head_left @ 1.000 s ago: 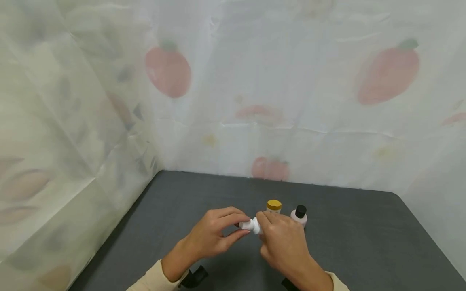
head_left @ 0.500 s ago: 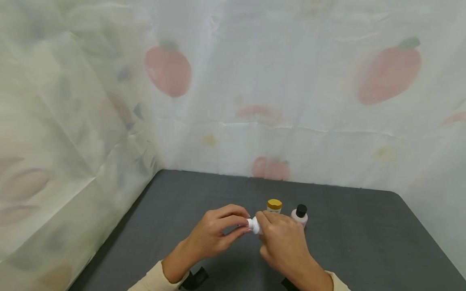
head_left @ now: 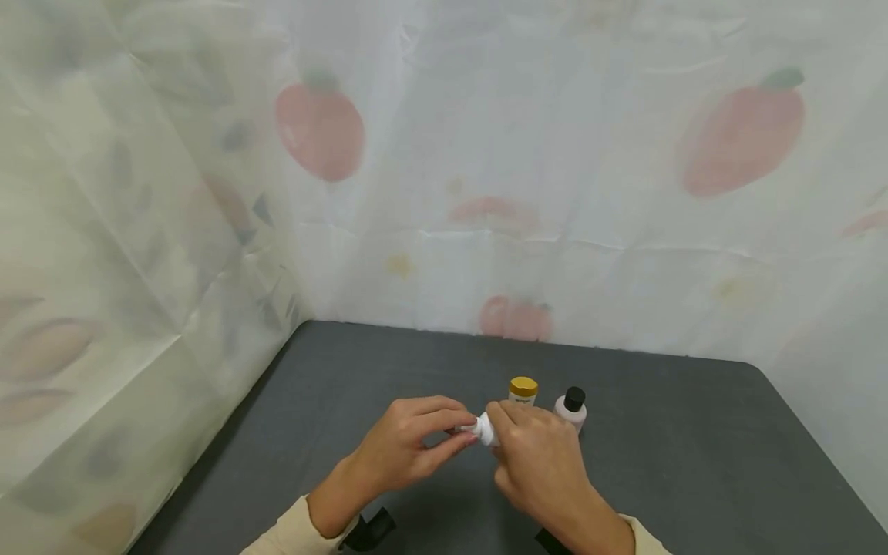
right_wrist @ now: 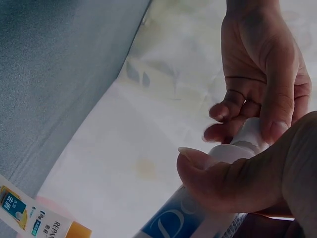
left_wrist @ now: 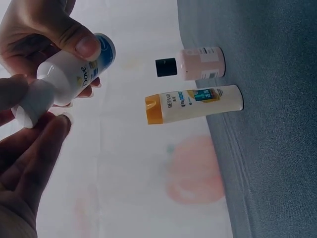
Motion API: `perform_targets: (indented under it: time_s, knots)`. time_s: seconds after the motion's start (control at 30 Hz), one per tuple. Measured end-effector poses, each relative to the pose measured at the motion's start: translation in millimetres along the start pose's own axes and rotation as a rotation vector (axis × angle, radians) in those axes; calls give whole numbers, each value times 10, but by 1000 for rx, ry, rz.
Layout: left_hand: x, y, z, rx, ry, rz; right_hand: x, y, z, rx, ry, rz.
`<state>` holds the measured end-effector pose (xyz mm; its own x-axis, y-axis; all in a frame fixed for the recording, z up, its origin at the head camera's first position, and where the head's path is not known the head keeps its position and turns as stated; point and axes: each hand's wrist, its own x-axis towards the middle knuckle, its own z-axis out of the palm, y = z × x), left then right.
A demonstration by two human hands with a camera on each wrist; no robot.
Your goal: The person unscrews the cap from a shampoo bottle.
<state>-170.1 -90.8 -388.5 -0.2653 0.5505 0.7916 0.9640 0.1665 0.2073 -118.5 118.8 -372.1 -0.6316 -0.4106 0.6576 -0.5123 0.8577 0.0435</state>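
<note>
My right hand (head_left: 544, 459) grips a small white Dove bottle (left_wrist: 69, 72) with a blue lower end, its thumb lying along the side. The bottle is held up off the table and tilted, its top toward my left hand (head_left: 409, 443). Thumb and fingers of that left hand pinch the white cap (left_wrist: 35, 103), which sits at the bottle's neck. In the right wrist view the cap (right_wrist: 249, 134) shows between the left fingertips, and the right thumb covers part of the bottle (right_wrist: 173, 215).
Beyond my hands a white REPAN bottle (left_wrist: 200, 103) with a gold cap stands upright on the dark grey table (head_left: 694, 462). Beside it stands a pale pink bottle (left_wrist: 202, 64) with a black cap. Fruit-printed sheeting (head_left: 590, 154) hangs behind and at the left.
My left fingers have shifted around the cap, covering more of it half a second ago than now. The right hand and the bottle stay nearly in place.
</note>
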Motion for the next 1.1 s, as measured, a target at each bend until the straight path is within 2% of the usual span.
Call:
perform_targets:
  time_s: [0.3, 0.4, 0.63, 0.87, 1.1]
  knots:
    - [18, 17, 14, -7, 35, 30, 13, -6, -32, -11, -21, 6]
    - [13, 23, -2, -1, 28, 41, 15, -8, -34, -11, -29, 10]
    - [4, 29, -42, -49, -31, -4, 6, -10, -30, -14, -29, 12]
    - [-13, -9, -50, -11, 9, -1, 27, -18, -21, -10, -20, 1]
    - [-15, -26, -35, -49, 8, -16, 42, -27, -13, -20, -31, -4]
